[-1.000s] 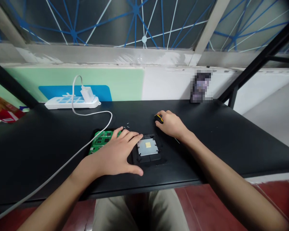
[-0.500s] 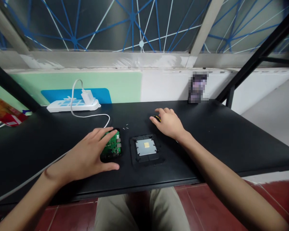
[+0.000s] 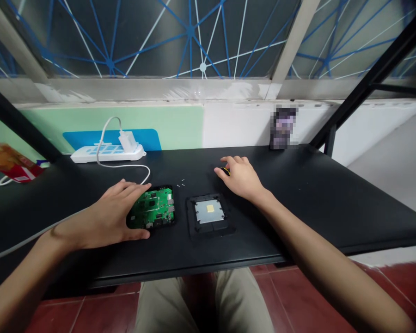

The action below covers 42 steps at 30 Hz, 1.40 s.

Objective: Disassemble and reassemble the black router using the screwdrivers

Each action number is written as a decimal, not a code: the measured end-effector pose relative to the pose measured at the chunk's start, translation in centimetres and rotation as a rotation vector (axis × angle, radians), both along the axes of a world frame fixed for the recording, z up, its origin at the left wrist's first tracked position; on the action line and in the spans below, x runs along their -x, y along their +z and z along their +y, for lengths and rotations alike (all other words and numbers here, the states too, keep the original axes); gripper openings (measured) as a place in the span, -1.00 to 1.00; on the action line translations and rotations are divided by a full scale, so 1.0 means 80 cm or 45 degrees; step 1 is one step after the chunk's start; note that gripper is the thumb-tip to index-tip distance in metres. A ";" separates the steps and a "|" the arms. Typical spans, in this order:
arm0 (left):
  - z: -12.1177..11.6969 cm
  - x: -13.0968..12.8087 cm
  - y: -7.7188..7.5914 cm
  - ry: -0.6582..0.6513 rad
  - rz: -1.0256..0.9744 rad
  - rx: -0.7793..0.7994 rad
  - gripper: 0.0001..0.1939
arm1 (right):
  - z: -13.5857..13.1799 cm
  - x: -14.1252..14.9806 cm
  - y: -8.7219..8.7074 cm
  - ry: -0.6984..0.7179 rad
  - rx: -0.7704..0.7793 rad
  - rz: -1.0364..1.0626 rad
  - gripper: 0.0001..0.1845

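Note:
A green circuit board [image 3: 154, 205] sits in a black open case, with metal ports along its right side. My left hand [image 3: 109, 212] lies at the case's left edge, thumb and fingers spread apart around its corner, holding nothing. To the right is a black cover [image 3: 213, 227], inner side up, bearing a silver metal plate [image 3: 203, 212] with a pale square pad in its middle. Farther back, my right hand [image 3: 242, 176] has its fingers curled over a small black-and-yellow tool [image 3: 225, 171], mostly hidden under the palm.
Several small screws [image 3: 180, 185] lie behind the board. At the back left stands a white power strip [image 3: 107, 153] with a plugged-in charger [image 3: 127, 141] and white cable. A red and orange packet [image 3: 14, 162] is far left. A pixelated dark object [image 3: 283, 129] leans on the wall.
My left hand has slid left, off the top of the circuit board, uncovering more of it. The white cable has shifted left too. My right hand stays over the tool.

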State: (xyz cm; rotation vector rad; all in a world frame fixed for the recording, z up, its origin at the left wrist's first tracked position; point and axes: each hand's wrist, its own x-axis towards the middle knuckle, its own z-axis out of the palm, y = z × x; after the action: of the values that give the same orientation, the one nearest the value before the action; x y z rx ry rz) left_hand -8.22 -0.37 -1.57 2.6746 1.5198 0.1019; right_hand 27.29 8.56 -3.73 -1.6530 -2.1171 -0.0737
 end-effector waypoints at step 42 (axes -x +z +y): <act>0.003 -0.105 0.002 -0.204 -0.062 0.042 0.20 | -0.042 -0.002 0.035 0.860 0.149 -0.069 -0.58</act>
State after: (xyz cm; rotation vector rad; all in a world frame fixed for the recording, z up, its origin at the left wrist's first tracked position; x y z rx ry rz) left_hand 0.20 -0.12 -1.43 2.7337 1.2769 0.1317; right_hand 27.43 5.18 -0.93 -0.9181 -2.6440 0.2214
